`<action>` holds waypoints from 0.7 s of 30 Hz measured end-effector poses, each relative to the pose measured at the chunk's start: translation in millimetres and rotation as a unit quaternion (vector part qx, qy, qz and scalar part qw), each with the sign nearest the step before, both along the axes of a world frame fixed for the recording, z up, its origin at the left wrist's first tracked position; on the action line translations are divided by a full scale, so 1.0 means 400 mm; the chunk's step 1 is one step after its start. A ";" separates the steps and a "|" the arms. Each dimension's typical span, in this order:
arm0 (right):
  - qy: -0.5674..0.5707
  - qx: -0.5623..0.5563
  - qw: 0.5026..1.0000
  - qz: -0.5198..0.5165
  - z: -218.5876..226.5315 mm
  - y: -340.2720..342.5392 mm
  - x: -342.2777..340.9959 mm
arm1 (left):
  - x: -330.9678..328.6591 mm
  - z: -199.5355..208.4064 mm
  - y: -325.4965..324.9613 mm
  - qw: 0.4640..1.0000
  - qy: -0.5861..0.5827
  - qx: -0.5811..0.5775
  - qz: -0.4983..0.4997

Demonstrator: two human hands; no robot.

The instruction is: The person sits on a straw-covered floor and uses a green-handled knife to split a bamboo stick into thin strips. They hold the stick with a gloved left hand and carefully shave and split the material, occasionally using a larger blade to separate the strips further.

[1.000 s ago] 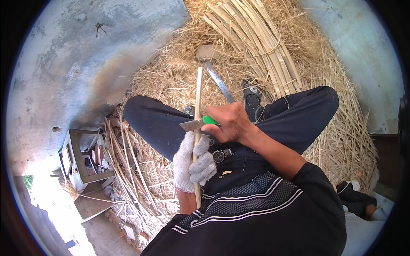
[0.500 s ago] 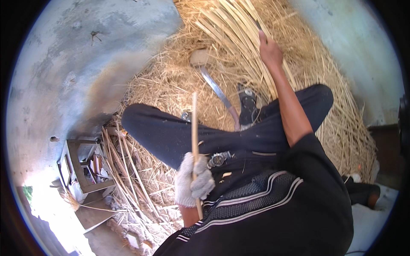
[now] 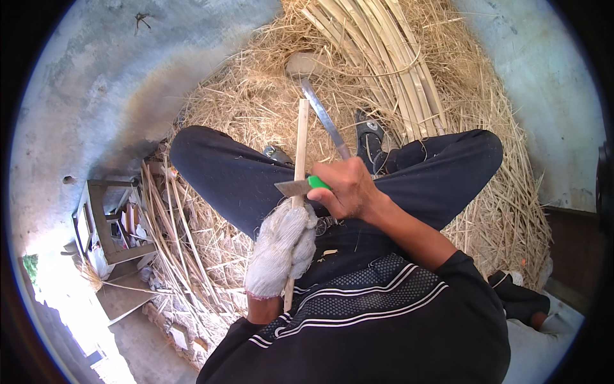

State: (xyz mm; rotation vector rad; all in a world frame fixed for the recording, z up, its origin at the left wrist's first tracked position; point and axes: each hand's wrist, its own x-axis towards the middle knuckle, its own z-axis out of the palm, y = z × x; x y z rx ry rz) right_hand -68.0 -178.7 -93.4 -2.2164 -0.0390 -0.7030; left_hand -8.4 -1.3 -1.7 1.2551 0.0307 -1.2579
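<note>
My left hand (image 3: 281,249), in a whitish work glove, is closed around a pale bamboo strip (image 3: 302,141) that stands up over my lap. My bare right hand (image 3: 348,187) grips a knife by its green handle (image 3: 318,184). The knife's short, broad blade (image 3: 294,188) points left and lies across the strip just above the gloved fingers. Beyond my right hand, a curved blade (image 3: 325,120) lies on the straw between my feet, its lower end hidden by that hand.
A bundle of long split strips (image 3: 396,64) lies at the far right on loose shavings (image 3: 256,102). More thin strips (image 3: 182,224) lie at my left beside a wooden frame (image 3: 102,221). Walls (image 3: 83,109) rise on both sides. A brownish block (image 3: 306,64) lies among the straw ahead.
My right hand has come back from the far strips to my lap, bringing the green-handled knife against the held strip. My left hand keeps its grip, slightly further left.
</note>
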 end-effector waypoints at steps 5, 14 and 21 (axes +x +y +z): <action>0.103 0.072 0.963 -0.239 -0.058 -0.212 0.089 | -0.050 -0.015 0.009 0.993 0.053 -0.024 -0.099; -0.016 0.124 0.992 -0.012 0.023 -0.079 -0.014 | 0.013 -0.010 0.009 0.994 0.051 -0.093 0.013; -0.011 0.047 0.997 -0.063 0.016 -0.029 -0.009 | -0.012 -0.014 -0.009 0.997 0.040 -0.059 0.006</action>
